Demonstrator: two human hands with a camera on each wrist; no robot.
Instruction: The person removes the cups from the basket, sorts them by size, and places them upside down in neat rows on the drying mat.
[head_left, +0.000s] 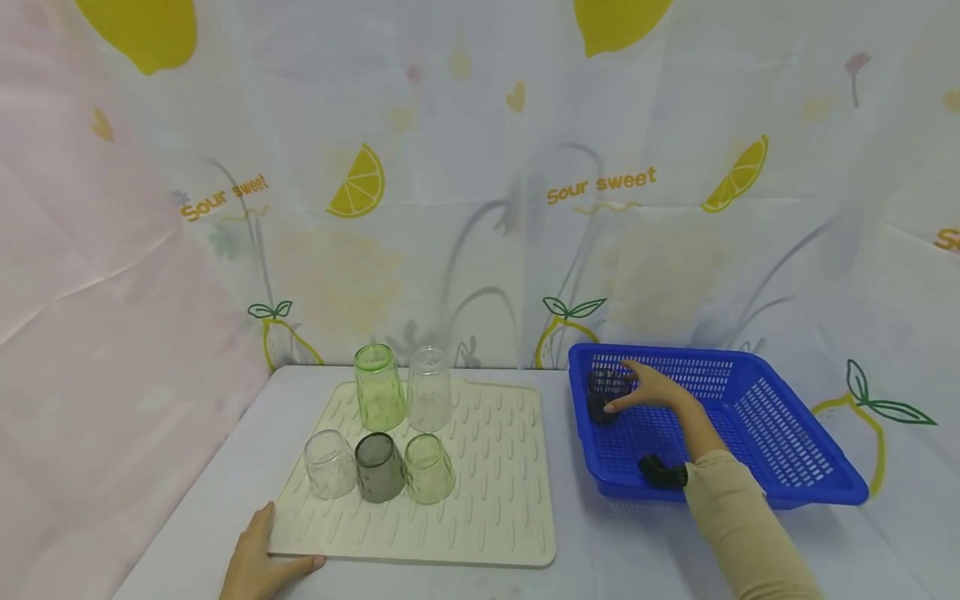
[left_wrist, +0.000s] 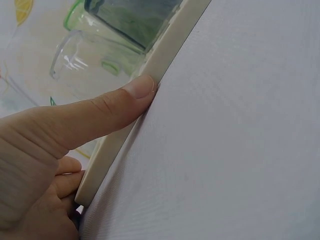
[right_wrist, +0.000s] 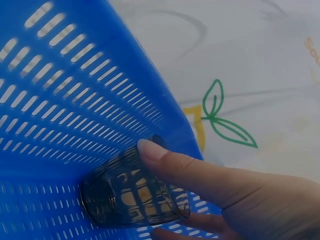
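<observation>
My left hand (head_left: 258, 567) holds the near left corner of a cream drying mat (head_left: 495, 500), thumb along the front edge and fingers at the left side. On the mat stand a tall green glass (head_left: 380, 392), a tall clear glass (head_left: 429, 392), a short clear glass (head_left: 330, 467), a dark grey glass (head_left: 380, 468) and a short green glass (head_left: 430, 471). My right hand (head_left: 656, 390) reaches into a blue basket (head_left: 813, 433) and grips a dark glass (right_wrist: 130, 195) near its rim, thumb on one side. Its fingers are partly hidden behind the glass.
Another dark object (head_left: 662, 472), partly covered by the right sleeve, lies near the basket's front wall. A lemon-print cloth (head_left: 465, 208) hangs behind the white table (head_left: 570, 533). The basket's raised rim surrounds the right hand's work.
</observation>
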